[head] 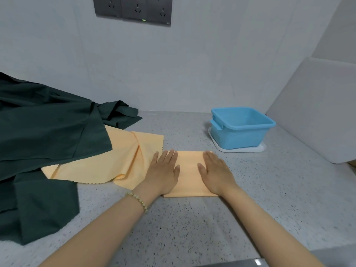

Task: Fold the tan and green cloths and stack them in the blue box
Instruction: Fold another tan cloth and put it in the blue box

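A folded tan cloth (189, 174) lies flat on the speckled counter in the middle. My left hand (163, 170) presses flat on its left side and my right hand (215, 170) presses flat on its right side, fingers straight. A second, unfolded tan cloth (107, 160) spreads out to the left, partly under a large crumpled dark green cloth (44, 135). The blue box (256, 126) stands at the back right with nothing visible inside it.
The blue box sits on a white lid or tray (262, 148). A white board (316, 108) leans against the right wall. Grey wall sockets (133, 10) are above. The counter's front edge (250, 262) runs along the bottom right.
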Motion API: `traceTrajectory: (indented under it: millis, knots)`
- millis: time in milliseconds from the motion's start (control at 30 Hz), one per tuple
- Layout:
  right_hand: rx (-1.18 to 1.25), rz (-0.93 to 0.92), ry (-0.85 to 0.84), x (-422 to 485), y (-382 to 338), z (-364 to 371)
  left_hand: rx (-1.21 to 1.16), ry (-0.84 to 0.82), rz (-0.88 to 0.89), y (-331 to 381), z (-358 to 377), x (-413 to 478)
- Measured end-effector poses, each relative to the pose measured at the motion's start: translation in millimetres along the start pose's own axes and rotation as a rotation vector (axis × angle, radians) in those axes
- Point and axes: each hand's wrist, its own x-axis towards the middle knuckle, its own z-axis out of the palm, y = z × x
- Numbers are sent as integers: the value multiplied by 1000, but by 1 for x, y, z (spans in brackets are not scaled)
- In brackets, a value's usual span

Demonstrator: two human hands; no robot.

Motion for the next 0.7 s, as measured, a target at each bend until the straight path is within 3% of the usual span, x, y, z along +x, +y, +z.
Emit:
traceTrajectory:
  millis: [267, 433, 600, 700]
  knots:
    - [-29, -45, -43, -35, 8, -4, 3, -45, 94, 1, -1, -22]
    - [-1, -280, -52, -87, 16, -5, -16, -93, 152, -4, 3, -51]
    - [53, -410, -97, -115, 29, -23, -18, -35, 427, -6, -11, -69]
    - [-8, -448, -103, -121, 37, -26, -78, -37, 457, -13, -17, -80]
